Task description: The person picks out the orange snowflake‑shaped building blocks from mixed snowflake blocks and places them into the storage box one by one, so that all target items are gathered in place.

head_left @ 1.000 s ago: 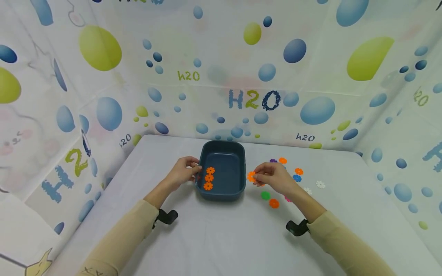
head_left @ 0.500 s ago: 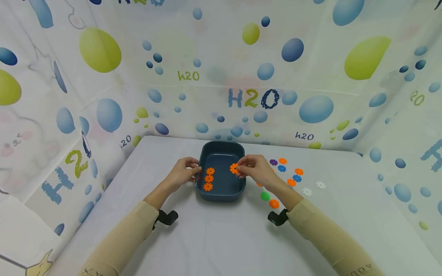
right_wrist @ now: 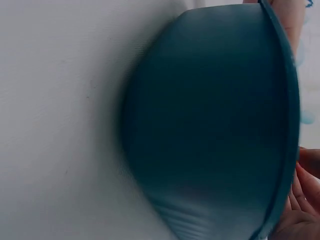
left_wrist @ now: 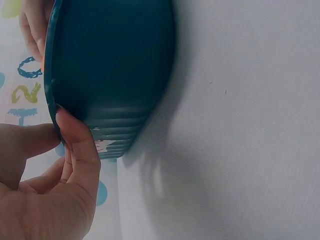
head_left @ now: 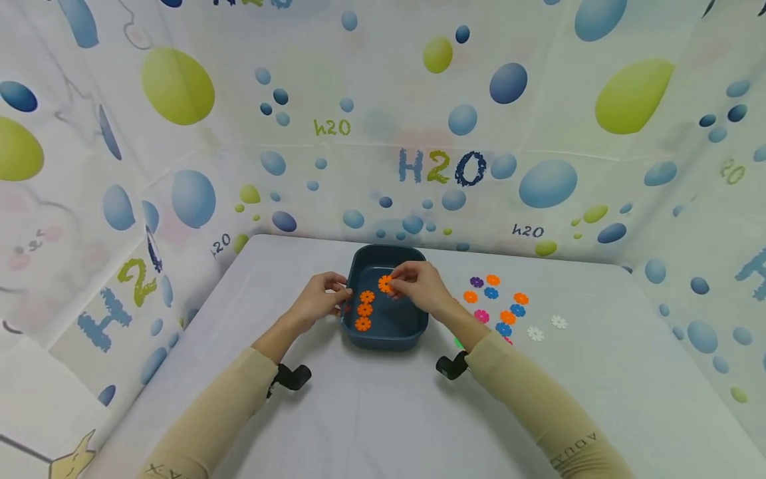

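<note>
A dark teal rectangular tub (head_left: 387, 340) stands on the white table. My left hand (head_left: 314, 297) pinches its left rim between thumb and fingers, as the left wrist view shows up close with the hand (left_wrist: 60, 175) at the edge. Over the inside of the tub, my right hand (head_left: 419, 286) pinches an orange flower-shaped plastic disc (head_left: 384, 284). Three more orange flower discs (head_left: 364, 310) lie in a column along the tub's left side. In the right wrist view the tub wall (right_wrist: 210, 115) hides most of the right hand (right_wrist: 300, 210).
Right of the tub, several loose flower discs lie spread on the table: orange (head_left: 520, 299), blue (head_left: 491, 293), pink (head_left: 481, 316), purple (head_left: 476, 282) and white (head_left: 558, 322). A green disc (head_left: 459, 342) is partly covered by the right forearm. A printed curtain (head_left: 371, 120) rises behind the table.
My right hand has carried the orange flower disc leftward from the table right of the tub, across the right rim, to above its inside. The left hand stays at the left rim.
</note>
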Tool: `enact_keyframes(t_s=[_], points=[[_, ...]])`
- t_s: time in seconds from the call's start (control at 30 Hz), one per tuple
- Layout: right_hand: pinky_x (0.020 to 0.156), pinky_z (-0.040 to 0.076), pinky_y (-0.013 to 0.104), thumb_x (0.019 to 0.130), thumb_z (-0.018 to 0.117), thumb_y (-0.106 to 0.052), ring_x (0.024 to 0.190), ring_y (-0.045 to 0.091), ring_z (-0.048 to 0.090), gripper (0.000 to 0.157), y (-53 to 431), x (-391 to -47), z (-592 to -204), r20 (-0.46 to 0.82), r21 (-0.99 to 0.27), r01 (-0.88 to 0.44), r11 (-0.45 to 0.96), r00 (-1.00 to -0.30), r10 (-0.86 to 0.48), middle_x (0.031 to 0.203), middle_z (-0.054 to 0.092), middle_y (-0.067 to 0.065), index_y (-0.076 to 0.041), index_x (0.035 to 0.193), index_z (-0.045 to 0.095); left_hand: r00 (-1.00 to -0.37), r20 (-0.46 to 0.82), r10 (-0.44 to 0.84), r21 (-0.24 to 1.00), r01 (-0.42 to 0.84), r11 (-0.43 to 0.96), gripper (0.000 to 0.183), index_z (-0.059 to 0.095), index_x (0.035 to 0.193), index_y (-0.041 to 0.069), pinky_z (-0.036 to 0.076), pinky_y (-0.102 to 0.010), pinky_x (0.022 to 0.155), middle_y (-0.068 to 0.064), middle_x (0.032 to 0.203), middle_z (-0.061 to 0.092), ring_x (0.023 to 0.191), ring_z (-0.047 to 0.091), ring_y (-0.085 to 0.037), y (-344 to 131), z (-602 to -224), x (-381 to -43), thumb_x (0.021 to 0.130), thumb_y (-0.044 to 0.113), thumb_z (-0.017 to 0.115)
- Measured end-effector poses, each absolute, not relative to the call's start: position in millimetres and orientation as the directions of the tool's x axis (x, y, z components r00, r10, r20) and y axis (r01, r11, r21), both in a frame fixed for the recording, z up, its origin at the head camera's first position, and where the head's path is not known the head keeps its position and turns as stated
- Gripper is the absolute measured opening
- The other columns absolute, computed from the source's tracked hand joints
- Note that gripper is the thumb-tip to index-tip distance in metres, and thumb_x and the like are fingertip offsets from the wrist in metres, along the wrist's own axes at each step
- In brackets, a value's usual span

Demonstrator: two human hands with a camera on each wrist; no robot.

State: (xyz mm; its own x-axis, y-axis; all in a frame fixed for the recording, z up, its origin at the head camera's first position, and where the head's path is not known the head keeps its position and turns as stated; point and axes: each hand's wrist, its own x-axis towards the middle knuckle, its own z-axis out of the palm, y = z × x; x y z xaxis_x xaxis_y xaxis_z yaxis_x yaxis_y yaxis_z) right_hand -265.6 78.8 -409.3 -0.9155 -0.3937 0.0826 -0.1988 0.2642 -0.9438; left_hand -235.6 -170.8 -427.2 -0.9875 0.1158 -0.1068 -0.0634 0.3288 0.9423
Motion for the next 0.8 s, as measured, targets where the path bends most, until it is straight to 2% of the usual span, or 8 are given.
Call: enact_keyframes(t_s=[0.17, 0.33, 0.43, 0.57, 0.67, 0.8], points=[[0.082, 0.061, 0.047, 0.098, 0.067, -0.002, 0.078, 0.024, 0.074, 0.012, 67, -269, -413, 0.106, -0.93, -0.23, 0.286, -0.914, -0.391, 0.094, 0.074, 0.017, 0.004, 0.108, 0.069, -0.987, -0.106, 0.12, 0.943, -0.061, 0.328, 0.036, 0.053, 0.133, -0.008, 0.058, -0.027, 0.066, -0.017, 0.104, 0.058, 0.092, 0.067, -0.038, -172, -428, -236, 0.102, 0.009, 0.061], [0.076, 0.063, 0.04, 0.096, 0.068, 0.0, 0.077, 0.025, 0.075, 0.011, 55, -274, -418, 0.124, -0.917, -0.247, 0.313, -0.922, -0.366, 0.091, 0.075, 0.016, 0.005, 0.106, 0.07, -0.987, -0.096, 0.129, 0.944, -0.05, 0.326, 0.036, 0.053, 0.133, -0.009, 0.058, -0.027, 0.065, -0.017, 0.104, 0.058, 0.092, 0.066, -0.04, -172, -428, -236, 0.103, 0.009, 0.061], [0.077, 0.062, 0.041, 0.096, 0.068, 0.001, 0.077, 0.027, 0.075, 0.011, 49, -276, -419, 0.112, -0.912, -0.23, 0.339, -0.936, -0.335, 0.09, 0.075, 0.017, 0.005, 0.105, 0.07, -0.986, -0.098, 0.134, 0.946, -0.051, 0.32, 0.036, 0.052, 0.133, -0.01, 0.058, -0.027, 0.065, -0.017, 0.104, 0.058, 0.092, 0.066, -0.042, -173, -427, -236, 0.103, 0.008, 0.06], [0.079, 0.062, 0.044, 0.096, 0.068, 0.002, 0.079, 0.03, 0.076, 0.012, 42, -278, -423, 0.079, -0.912, -0.187, 0.364, -0.953, -0.293, 0.091, 0.075, 0.018, 0.006, 0.106, 0.069, -0.986, -0.099, 0.137, 0.946, -0.051, 0.319, 0.036, 0.052, 0.132, -0.01, 0.058, -0.027, 0.065, -0.017, 0.104, 0.058, 0.088, 0.066, -0.038, -172, -426, -236, 0.103, 0.008, 0.06], [0.076, 0.062, 0.042, 0.096, 0.067, 0.003, 0.079, 0.03, 0.076, 0.011, 37, -281, -427, 0.072, -0.913, -0.174, 0.368, -0.959, -0.273, 0.091, 0.075, 0.019, 0.007, 0.106, 0.069, -0.986, -0.101, 0.136, 0.946, -0.053, 0.321, 0.036, 0.052, 0.132, -0.01, 0.058, -0.027, 0.065, -0.017, 0.104, 0.058, 0.087, 0.066, -0.033, -172, -426, -236, 0.103, 0.008, 0.06], [0.071, 0.063, 0.037, 0.096, 0.065, 0.004, 0.078, 0.03, 0.076, 0.012, 32, -284, -430, 0.071, -0.913, -0.169, 0.372, -0.962, -0.263, 0.091, 0.075, 0.021, 0.009, 0.106, 0.069, -0.985, -0.108, 0.133, 0.946, -0.061, 0.319, 0.036, 0.052, 0.133, -0.01, 0.058, -0.027, 0.065, -0.017, 0.105, 0.058, 0.088, 0.066, -0.033, -172, -426, -236, 0.103, 0.009, 0.061]])
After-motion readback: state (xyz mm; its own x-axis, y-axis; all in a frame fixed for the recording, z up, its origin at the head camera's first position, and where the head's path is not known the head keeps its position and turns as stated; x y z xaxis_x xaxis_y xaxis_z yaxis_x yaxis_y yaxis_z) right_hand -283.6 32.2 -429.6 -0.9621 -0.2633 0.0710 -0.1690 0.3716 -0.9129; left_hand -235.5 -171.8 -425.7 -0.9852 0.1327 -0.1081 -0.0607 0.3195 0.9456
